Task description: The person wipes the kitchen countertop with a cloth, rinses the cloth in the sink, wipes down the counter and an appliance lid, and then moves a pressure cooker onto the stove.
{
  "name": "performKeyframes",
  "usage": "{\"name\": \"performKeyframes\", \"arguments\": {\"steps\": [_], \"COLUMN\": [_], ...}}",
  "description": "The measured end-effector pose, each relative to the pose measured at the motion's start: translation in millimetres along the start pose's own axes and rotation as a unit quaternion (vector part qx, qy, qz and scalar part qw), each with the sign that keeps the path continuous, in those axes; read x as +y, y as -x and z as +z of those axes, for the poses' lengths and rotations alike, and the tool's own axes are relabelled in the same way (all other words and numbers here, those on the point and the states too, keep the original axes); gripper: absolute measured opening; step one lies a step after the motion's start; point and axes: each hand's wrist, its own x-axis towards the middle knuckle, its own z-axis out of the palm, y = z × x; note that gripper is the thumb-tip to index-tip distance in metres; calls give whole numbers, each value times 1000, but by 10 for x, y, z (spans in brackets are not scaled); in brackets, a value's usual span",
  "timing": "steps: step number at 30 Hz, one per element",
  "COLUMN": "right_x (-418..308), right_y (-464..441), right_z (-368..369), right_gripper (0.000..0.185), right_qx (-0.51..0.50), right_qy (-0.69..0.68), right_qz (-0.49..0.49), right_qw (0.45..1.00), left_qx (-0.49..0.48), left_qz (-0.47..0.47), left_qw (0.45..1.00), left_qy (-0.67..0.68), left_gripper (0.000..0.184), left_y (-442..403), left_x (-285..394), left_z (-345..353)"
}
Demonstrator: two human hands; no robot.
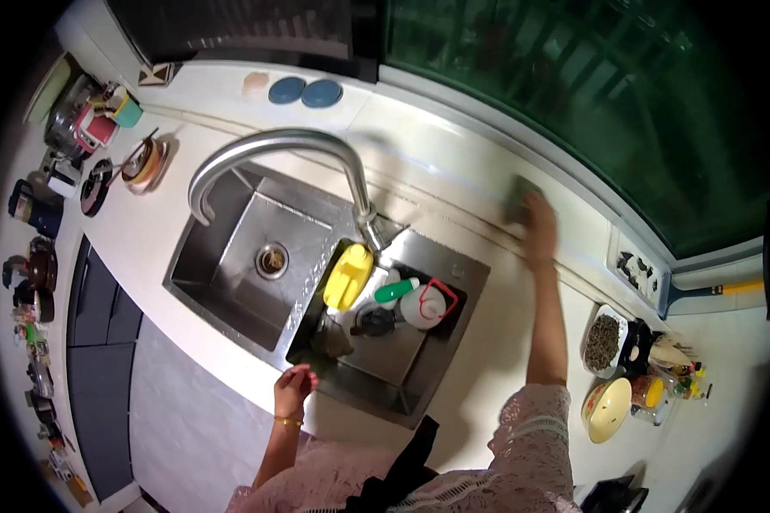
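Observation:
My right hand reaches out to the back ledge with fingers closed on a dark grey pad. The pad is pressed against the pale ledge, and motion blurs both. My left hand hangs by the front rim of the steel sink, its fingers curled in and nothing visible in them. In the sink's right basin are a yellow plastic container, a green-capped bottle, a white container with a red handle and a dark cloth-like item.
An arched faucet spans the left basin. Two blue round dishes lie on the ledge. To the right stand a white tray of dark grains, a yellow bowl and several jars. Bowls and appliances line the left counter.

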Motion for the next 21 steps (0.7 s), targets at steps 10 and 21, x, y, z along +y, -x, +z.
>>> {"name": "performKeyframes", "arguments": {"steps": [10, 21], "right_x": [-19, -1041], "right_y": [1525, -96], "right_z": [436, 2012], "right_gripper": [25, 48], "right_qx": [-92, -300], "right_qy": [-46, -224], "right_qz": [233, -153], "right_qw": [967, 914], "left_qx": [-8, 58], "left_qz": [-17, 8], "left_qw": [1000, 998], "left_qy": [4, 14], "left_gripper": [14, 15], "left_y": [-22, 100], "left_x": [-41, 30], "left_z": [-79, -171]}}
